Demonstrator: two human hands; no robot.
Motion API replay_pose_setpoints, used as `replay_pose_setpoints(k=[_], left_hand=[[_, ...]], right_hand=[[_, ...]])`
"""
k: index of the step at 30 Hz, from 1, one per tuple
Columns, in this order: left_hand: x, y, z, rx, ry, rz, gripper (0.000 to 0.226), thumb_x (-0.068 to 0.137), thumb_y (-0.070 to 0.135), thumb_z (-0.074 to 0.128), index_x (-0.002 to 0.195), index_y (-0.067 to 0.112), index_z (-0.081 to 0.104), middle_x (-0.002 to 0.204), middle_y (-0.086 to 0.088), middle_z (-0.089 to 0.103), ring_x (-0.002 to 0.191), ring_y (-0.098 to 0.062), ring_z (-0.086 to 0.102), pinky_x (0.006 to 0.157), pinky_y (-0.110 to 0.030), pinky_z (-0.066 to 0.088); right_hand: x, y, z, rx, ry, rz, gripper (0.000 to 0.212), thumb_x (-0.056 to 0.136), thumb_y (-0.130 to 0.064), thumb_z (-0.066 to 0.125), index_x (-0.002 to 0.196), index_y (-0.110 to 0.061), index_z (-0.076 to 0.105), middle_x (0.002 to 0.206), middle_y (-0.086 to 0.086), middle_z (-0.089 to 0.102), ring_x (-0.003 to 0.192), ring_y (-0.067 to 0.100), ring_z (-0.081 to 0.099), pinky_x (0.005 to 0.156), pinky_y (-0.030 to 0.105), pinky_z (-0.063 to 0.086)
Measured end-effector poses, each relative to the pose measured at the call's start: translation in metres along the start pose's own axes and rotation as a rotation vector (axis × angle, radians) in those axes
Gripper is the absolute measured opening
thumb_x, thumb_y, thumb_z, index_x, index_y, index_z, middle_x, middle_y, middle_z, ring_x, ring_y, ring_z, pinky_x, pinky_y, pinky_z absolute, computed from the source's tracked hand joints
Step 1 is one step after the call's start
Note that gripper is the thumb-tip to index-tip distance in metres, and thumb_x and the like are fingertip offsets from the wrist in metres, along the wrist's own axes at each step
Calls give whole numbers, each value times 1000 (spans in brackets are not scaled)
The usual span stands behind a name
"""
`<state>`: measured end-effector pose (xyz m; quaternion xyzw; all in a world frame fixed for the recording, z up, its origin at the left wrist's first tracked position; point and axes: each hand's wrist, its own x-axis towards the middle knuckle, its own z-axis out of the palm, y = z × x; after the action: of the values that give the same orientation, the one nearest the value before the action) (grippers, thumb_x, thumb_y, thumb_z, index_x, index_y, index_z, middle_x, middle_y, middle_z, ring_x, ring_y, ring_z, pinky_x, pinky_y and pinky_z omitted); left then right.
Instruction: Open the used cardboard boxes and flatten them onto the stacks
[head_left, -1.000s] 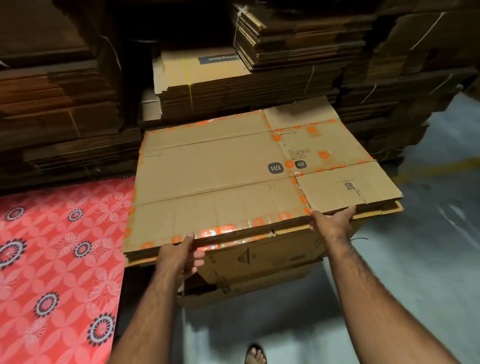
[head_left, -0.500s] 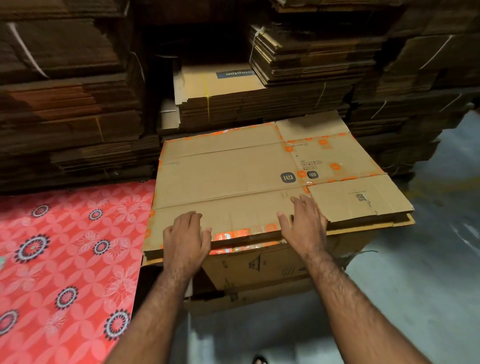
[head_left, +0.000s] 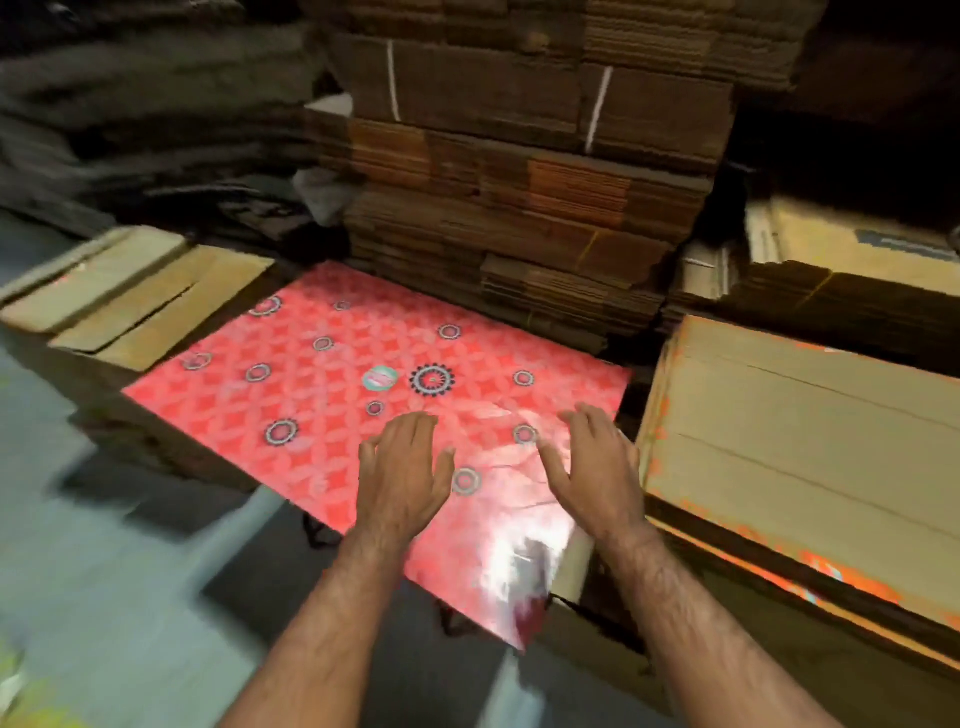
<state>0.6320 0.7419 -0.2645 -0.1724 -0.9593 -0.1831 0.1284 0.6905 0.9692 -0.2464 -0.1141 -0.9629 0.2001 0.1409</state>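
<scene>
We stand in what looks like a cardboard storeroom or scrap-carton warehouse. Far ahead of us tall stacks of flattened cartons (head_left: 530, 197) rise out of the top of the view, some bound with white strapping (head_left: 597, 109). Lower piles of flat boxes sit to the left (head_left: 130, 296) and right (head_left: 800, 441), one topped by a red patterned sheet (head_left: 332, 374). The bare grey concrete floor (head_left: 104, 571) and dim light suit a storage space, not a home.
</scene>
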Motion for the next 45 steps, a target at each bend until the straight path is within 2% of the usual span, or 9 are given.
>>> replay_pose_setpoints(k=[6,10,17,21,29,32,38,41,45], left_hand=[[-25,-195,-85,39,56,-233,47,86,40,44,115,10,66,115,-9,69,103,-33,65,80,-45,52],[-45,-290,-129,12,120,-352,42,89,36,48,120,12,63,119,-7,67,110,-30,60,86,-43,51],[-35,-414,-144,0,126,-477,53,95,38,42,132,5,60,132,-12,63,121,-31,58,101,-46,51],[10,-483,-144,24,105,-467,47,98,33,48,138,9,55,141,-8,58,129,-27,53,106,-43,46],[143,-626,-172,119,28,-401,43,99,28,57,137,7,55,136,-10,60,127,-28,54,101,-44,45],[179,-673,-179,124,-5,-406,44,100,28,56,138,6,54,137,-11,60,127,-28,54,104,-45,44],[244,-789,-157,114,-148,-380,46,102,31,53,142,8,50,141,-9,57,130,-26,51,105,-42,41],[274,-859,-130,105,-279,-357,50,103,35,50,146,10,47,147,-8,52,135,-25,47,107,-44,39],[306,-957,-88,100,-501,-379,51,103,37,50,143,5,46,143,-15,52,130,-31,48,103,-47,41]], right_hand=[[32,-209,115,70,-116,-284,55,88,-52,44,120,-13,66,124,8,63,118,32,61,92,49,49],[36,-320,171,105,-198,-399,48,92,-48,50,123,-15,66,128,5,63,121,29,60,95,48,47],[64,-435,256,101,-288,-496,58,89,-51,40,127,-16,66,135,5,62,127,27,58,98,46,46],[114,-489,307,115,-298,-480,50,93,-44,50,134,-16,62,139,5,58,131,26,53,102,44,40],[242,-601,389,218,-321,-385,47,94,-45,50,130,-17,59,135,2,59,130,24,52,101,47,42],[274,-636,415,223,-337,-359,45,97,-40,59,133,-14,58,135,3,58,129,24,51,100,46,43],[318,-698,496,193,-372,-202,54,97,-37,64,142,-10,51,138,7,56,131,27,50,102,45,43],[331,-723,551,164,-427,-31,63,98,-41,60,150,-10,42,148,9,48,135,27,46,106,44,41],[342,-737,623,192,-547,386,74,94,-43,65,150,-4,37,148,17,44,133,36,48,107,48,45]])
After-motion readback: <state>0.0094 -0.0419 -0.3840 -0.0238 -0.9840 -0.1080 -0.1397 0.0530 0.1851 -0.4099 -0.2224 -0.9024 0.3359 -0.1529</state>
